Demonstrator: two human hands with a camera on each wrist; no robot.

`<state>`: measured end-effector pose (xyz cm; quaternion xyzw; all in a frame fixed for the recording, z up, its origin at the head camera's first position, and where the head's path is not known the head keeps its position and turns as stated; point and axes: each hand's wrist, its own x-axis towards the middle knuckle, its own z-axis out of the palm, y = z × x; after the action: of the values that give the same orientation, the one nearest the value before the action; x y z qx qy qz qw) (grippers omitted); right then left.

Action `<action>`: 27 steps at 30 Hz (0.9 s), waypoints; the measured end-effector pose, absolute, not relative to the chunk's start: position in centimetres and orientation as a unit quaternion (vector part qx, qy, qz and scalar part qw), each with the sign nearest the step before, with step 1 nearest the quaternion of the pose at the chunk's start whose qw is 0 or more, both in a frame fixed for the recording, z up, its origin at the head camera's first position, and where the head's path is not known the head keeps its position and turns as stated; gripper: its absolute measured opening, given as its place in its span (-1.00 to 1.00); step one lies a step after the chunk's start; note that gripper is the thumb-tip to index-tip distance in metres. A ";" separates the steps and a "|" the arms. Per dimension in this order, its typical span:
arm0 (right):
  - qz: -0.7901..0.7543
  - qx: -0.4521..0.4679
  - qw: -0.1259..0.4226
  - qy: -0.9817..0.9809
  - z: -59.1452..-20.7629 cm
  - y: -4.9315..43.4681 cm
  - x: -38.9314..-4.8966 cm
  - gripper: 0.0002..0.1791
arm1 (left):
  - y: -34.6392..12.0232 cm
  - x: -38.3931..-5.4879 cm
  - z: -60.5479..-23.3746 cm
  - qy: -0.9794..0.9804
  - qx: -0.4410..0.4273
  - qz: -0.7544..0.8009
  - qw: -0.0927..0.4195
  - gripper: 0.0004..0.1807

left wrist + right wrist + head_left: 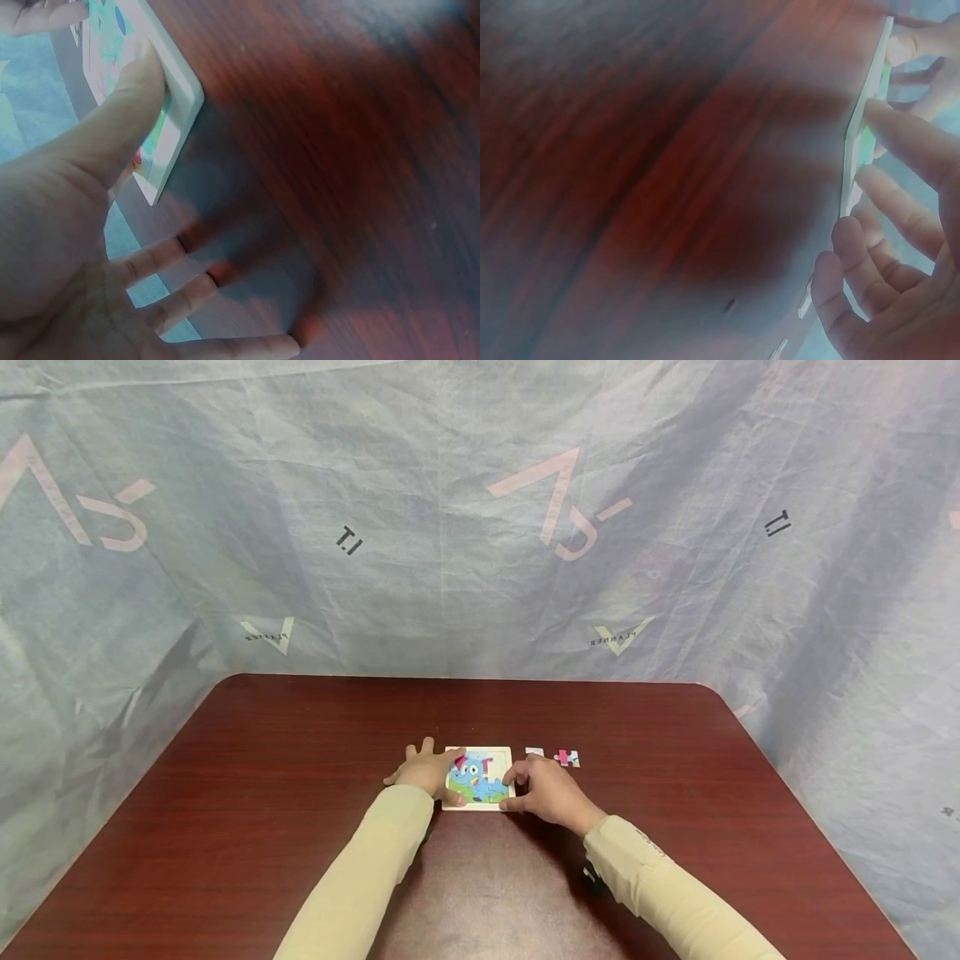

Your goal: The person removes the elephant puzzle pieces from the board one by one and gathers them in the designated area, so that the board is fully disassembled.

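A small jigsaw puzzle (480, 792) in a pale frame lies on the table, showing a blue cartoon animal on green; its upper right part shows a pale bare patch. At its left side my left hand (426, 772) is spread, with the thumb (139, 75) laid over the frame and the other fingers stretched out beyond it. From the right, my right hand (551, 789) touches the puzzle's lower right part with thumb and index finger, their tips apart on it. The other fingers of that hand (907, 277) bend loosely beside the frame.
Two loose puzzle pieces lie right of the frame: a pale one (534, 751), partly behind the right hand, and a pink-and-white one (567, 757). The dark red wooden table (300, 718) ends at a grey printed cloth (450, 568) behind it.
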<state>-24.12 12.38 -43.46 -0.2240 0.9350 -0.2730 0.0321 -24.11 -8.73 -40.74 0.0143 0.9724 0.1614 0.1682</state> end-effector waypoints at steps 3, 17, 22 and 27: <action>-0.272 -0.222 0.026 0.936 -43.4 12.2 -24.1 -0.68 | -8.8 -24.0 -40.7 0.972 0.014 0.162 0.168 -0.07; -0.218 -0.197 0.005 0.956 -43.2 12.4 -24.1 -0.73 | -8.6 -24.1 -40.7 0.973 0.012 0.153 0.171 -0.05; -0.196 -0.211 -0.013 0.958 -43.2 12.6 -24.1 -0.70 | -8.7 -24.2 -40.8 0.975 0.016 0.149 0.166 -0.06; -0.180 -0.219 -0.024 0.959 -43.3 12.6 -24.2 -0.70 | -8.7 -24.2 -40.8 0.975 0.020 0.144 0.165 -0.06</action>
<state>-24.20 12.60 -43.28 -0.2188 0.9587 -0.1803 -0.0235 -24.15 -8.70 -40.84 0.0202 0.9754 0.1443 0.1652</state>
